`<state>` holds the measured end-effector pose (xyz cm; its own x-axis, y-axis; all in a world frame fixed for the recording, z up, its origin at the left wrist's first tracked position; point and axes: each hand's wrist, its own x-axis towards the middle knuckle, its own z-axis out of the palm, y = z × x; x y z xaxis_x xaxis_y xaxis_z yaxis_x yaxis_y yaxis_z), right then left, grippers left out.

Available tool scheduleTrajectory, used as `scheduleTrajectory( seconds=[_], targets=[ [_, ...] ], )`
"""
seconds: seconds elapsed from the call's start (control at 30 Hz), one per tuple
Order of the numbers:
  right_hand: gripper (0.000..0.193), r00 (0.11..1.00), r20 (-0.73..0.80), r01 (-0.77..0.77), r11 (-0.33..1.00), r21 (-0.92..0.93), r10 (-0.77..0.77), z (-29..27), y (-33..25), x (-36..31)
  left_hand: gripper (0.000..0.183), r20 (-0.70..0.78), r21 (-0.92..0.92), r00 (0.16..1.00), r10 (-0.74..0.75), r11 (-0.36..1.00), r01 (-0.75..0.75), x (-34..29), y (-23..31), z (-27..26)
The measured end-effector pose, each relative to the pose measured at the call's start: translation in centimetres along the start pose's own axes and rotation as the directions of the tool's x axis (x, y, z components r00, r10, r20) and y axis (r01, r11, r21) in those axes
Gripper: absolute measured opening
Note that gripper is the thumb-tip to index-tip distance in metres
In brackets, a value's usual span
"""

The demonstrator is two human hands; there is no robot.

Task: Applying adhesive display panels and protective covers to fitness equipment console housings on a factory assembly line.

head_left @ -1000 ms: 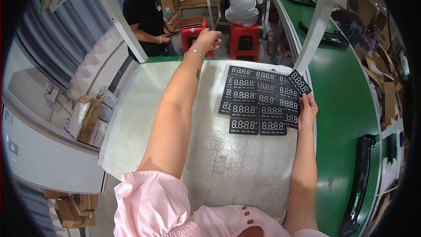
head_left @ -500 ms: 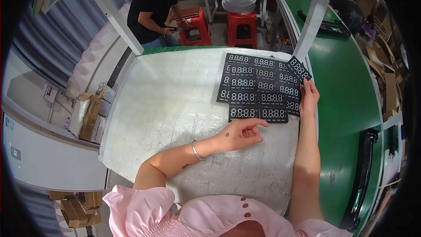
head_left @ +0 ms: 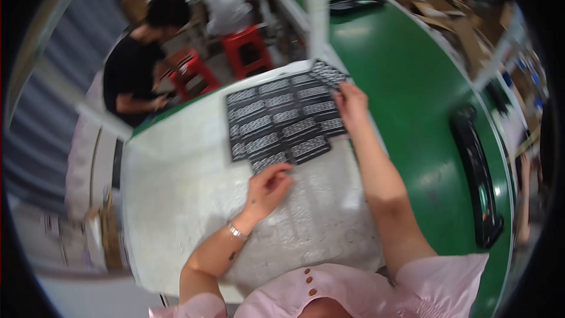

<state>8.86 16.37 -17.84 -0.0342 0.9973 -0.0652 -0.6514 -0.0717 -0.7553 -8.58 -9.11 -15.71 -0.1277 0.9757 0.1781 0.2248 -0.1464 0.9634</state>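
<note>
Many thin black display panels (head_left: 285,114) with white digit shapes lie in overlapping rows on a pale plastic-covered table (head_left: 176,194). One separate display panel (head_left: 328,72) sits tilted at the far right corner of the group. My right hand (head_left: 353,105) has its fingertips closed on that panel's near edge; motion blur softens the contact. Just in front of the nearest row is my left hand (head_left: 269,191), fingers loosely curled and apart, with the index finger reaching toward a panel's lower edge. Nothing shows in it.
A green conveyor belt (head_left: 406,141) runs along the right side, carrying long black plastic housings (head_left: 478,171). A white post (head_left: 318,12) rises at the table's far right corner. Beyond the far edge, a person in black (head_left: 132,76) bends near red stools (head_left: 247,50).
The whole view has turned and shifted toward the right, so the table and panels appear farther left and rotated. My hands keep nearly the same places relative to the panels.
</note>
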Motion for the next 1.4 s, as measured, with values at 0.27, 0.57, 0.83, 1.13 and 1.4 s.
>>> scheduleTrajectory(
  seconds=[0.27,0.57,0.83,1.13,1.4],
  targets=[
    [0.003,0.985,0.141,-0.146,0.899,0.412,0.096,-2.4,-1.5,1.1,0.025,0.008,-0.027,1.0,0.012,1.0,-0.012,0.1,-0.4,0.6],
    [0.005,0.989,0.109,-0.141,0.879,0.455,0.102,-1.9,-1.6,0.4,0.02,0.006,0.029,1.0,0.016,0.999,-0.017,-0.6,-0.8,0.5],
    [0.009,0.96,0.242,-0.23,0.884,0.407,0.139,-4.0,-2.4,2.4,0.022,0.055,0.086,0.997,0.05,0.995,-0.055,0.3,1.0,0.8],
    [0.008,0.967,0.234,-0.178,0.927,0.331,0.102,-2.3,-1.8,1.3,0.02,0.095,0.068,0.994,0.061,0.995,-0.068,0.1,1.3,0.1],
    [0.006,0.97,0.222,-0.166,0.936,0.309,0.098,-2.5,-2.1,1.2,0.02,0.108,0.073,0.991,0.078,0.994,-0.086,0.1,1.3,0.2]
  ],
)
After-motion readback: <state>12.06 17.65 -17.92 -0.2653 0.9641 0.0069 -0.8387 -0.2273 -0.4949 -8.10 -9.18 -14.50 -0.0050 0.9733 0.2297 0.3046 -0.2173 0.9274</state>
